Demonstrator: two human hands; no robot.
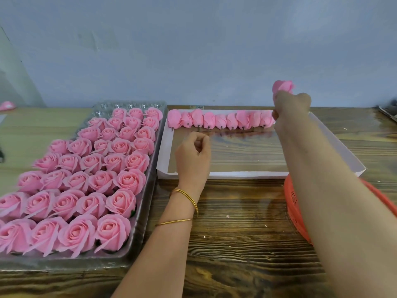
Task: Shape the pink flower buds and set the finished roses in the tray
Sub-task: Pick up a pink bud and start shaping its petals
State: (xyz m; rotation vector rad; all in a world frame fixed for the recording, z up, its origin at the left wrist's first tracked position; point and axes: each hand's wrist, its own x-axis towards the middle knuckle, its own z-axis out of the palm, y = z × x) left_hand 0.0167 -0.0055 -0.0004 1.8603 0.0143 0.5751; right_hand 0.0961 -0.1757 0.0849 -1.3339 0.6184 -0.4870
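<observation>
Up right: bud [283, 86] in right grip [291, 106].

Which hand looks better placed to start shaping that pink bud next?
The right hand: it already holds a pink bud, raised above the row of buds. The left hand is loosely curled and empty over the white box, so it could only help.

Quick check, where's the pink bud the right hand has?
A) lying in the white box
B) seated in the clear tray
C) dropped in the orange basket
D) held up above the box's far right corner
D: the right hand grips the pink bud raised against the wall, above the white box.
</observation>
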